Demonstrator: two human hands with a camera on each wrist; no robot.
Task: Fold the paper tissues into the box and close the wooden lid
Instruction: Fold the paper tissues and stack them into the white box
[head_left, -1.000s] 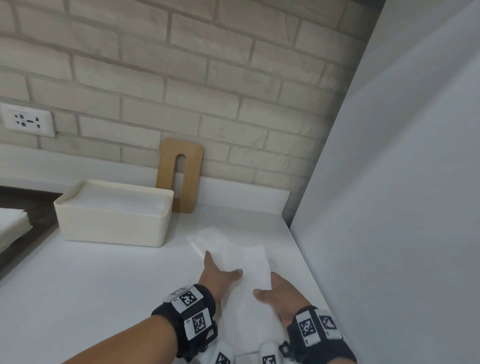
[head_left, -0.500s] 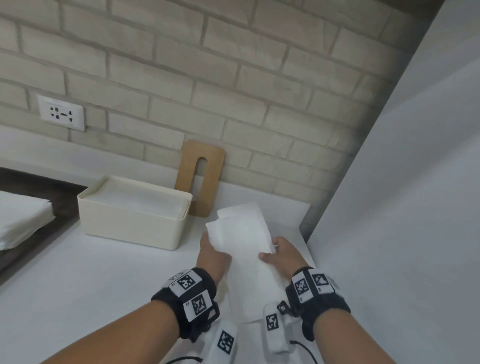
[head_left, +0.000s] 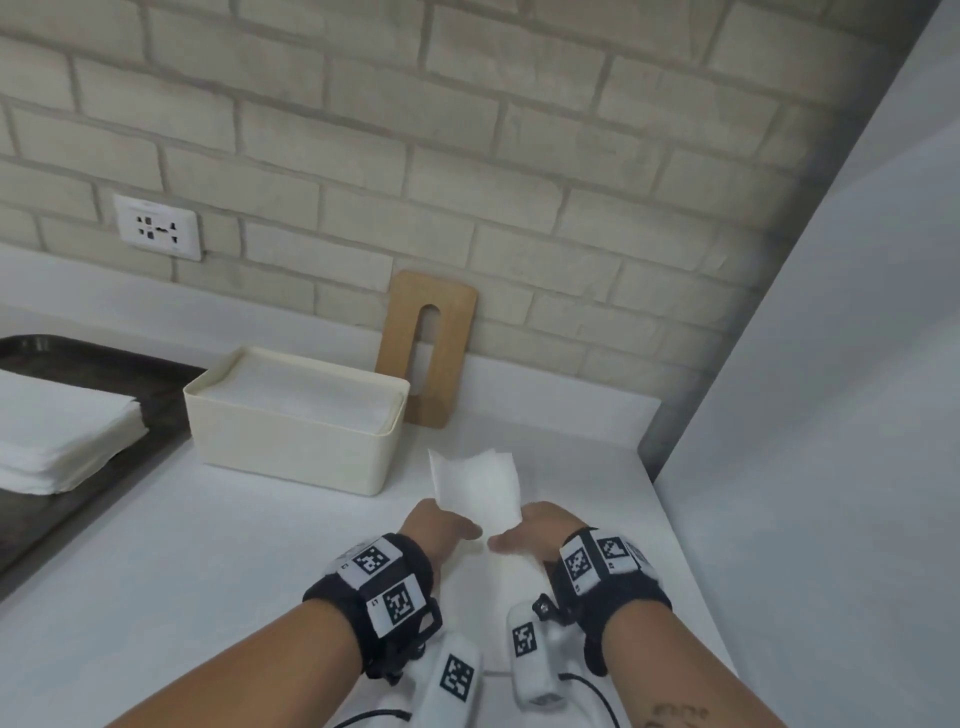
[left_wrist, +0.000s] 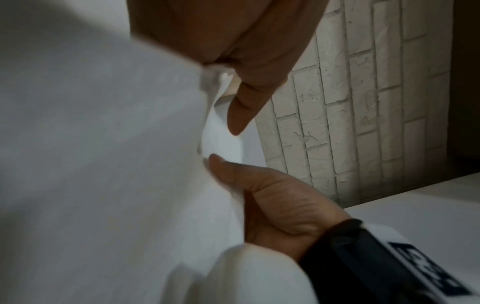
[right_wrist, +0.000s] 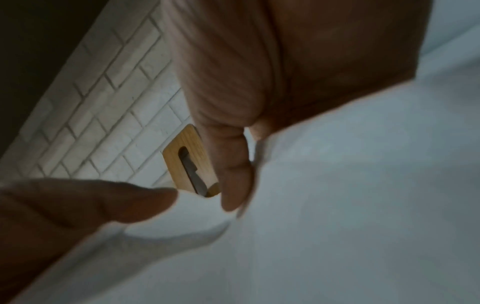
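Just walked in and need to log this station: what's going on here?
A person is folding a paper tissue over the white counter, the left hand and right hand each pinching a side of it. The cream box beside them is open and already filled with tissues. Its wooden lid leans against the brick wall behind it, not yet put on. More tissues sit stacked on a dark tray to the left.

You're at a home kitchen-type counter (head_left: 208, 561) — white worktop w/ upstand, pale brick-look wall (head_left: 519, 171), wall socket (head_left: 157, 226), dark tray (head_left: 104, 426) at left w/ stacked napkins (head_left: 57, 436) — a white cabinet side (head_left: 831, 415) closes off your right.
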